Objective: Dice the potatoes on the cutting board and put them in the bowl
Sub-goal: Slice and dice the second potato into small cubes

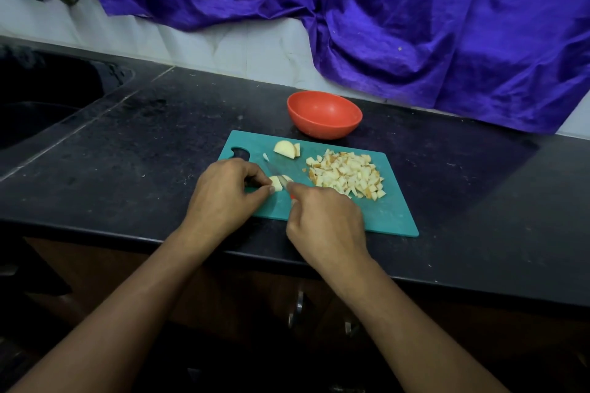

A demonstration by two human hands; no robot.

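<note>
Most of the potato lies diced in a heap (346, 177) on the cutting board (383, 214), my left hand (228, 191) pinches a piece (276, 183) under the knife (277, 173) gripped in my right hand (325, 220), one chunk (285, 149) waits uncut, and the bowl (319, 129) is empty.

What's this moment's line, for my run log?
left hand pinches potato piece; right hand grips knife; dice on cutting board; red bowl empty
</note>
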